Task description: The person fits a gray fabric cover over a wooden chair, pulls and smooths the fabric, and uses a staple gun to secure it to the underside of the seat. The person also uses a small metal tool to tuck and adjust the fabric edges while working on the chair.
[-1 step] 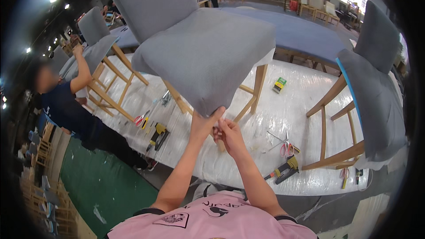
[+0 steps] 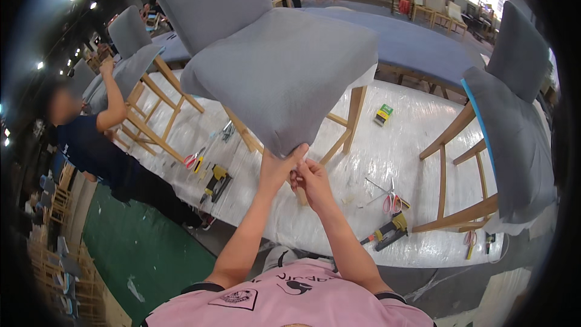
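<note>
Both hands meet at the front corner of the grey upholstered chair (image 2: 284, 66) standing on the plastic-covered workbench (image 2: 417, 145): the left hand (image 2: 279, 168) pinches the fabric edge with thumb up, and the right hand (image 2: 313, 181) is clenched on it just below. The step appears to be tensioning the seat cover at that corner; the next move likely calls for holding the pull while fixing it, with the 2 staple guns (image 2: 216, 183) lying near. Nothing differs from the earlier frame.

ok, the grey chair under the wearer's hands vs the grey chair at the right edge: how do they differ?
The centre chair has both hands on it: the left hand and the right hand pinch the fabric at its front seat corner. The right chair is untouched. The right chair shows a blue strip along its seat edge; the centre chair shows none. Both have grey upholstery and wooden legs, and stand on the plastic-covered table.
</note>
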`<state>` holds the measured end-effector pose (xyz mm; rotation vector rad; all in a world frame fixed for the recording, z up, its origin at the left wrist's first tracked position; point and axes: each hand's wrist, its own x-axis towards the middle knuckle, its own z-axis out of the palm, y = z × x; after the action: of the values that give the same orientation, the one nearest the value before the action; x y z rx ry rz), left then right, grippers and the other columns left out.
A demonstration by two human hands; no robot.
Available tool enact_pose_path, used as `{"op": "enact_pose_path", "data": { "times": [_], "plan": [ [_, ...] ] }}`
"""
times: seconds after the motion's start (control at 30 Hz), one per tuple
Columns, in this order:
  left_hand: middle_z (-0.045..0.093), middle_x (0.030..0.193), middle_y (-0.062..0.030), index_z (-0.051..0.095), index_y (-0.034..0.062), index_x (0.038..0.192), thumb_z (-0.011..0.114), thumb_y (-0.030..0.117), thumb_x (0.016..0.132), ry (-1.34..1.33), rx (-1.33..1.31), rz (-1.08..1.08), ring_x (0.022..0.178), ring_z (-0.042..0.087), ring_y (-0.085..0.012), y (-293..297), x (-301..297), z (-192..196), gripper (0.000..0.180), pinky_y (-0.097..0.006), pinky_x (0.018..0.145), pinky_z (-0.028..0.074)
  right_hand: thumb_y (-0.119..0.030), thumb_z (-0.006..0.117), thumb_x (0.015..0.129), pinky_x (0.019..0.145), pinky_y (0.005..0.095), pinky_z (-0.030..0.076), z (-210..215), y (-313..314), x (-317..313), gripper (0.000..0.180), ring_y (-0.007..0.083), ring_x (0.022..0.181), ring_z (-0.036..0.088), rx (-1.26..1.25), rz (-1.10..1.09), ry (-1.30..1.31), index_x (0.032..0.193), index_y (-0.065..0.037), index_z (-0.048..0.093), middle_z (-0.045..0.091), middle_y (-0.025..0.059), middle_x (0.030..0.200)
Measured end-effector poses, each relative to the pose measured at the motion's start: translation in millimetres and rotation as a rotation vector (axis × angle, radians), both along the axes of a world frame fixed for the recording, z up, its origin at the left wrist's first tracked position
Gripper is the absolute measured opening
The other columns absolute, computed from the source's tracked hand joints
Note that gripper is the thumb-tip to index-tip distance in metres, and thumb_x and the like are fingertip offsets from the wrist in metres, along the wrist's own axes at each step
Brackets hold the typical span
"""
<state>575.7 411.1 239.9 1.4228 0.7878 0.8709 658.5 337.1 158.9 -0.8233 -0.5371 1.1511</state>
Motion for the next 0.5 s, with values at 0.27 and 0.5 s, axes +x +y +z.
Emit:
{"op": "enact_pose_path", "data": {
  "times": [0.27, 0.5],
  "plan": [
    [0.069, 0.071, -0.0083, 0.065, -0.0038, 0.083, 0.083, 0.020, 0.075, 0.131, 0.279, 0.220, 0.062, 0.064, -0.0141, 18.9, 3.2, -46.1, 0.031, -0.032, 0.055, 0.051, -0.038, 0.054, 0.106, 0.049, 0.0247, 0.041, -12.5, 11.3, -5.0, 0.042, 0.0077, 0.055, 0.052, 0.069, -0.078, -0.306, 0.084, -0.003, 0.059, 0.052, -0.0014, 0.064],
    [0.071, 0.077, -0.0122, 0.068, -0.0050, 0.087, 0.085, 0.015, 0.073, 0.085, 0.492, 0.248, 0.070, 0.067, -0.0200, 18.8, 11.3, -41.8, 0.030, -0.036, 0.064, 0.052, -0.036, 0.055, 0.105, 0.049, 0.0263, 0.035, -27.0, -0.5, -5.4, 0.042, 0.0070, 0.053, 0.044, 0.034, -0.146, -0.431, 0.078, -0.004, 0.053, 0.047, -0.0008, 0.059]
  ]
}}
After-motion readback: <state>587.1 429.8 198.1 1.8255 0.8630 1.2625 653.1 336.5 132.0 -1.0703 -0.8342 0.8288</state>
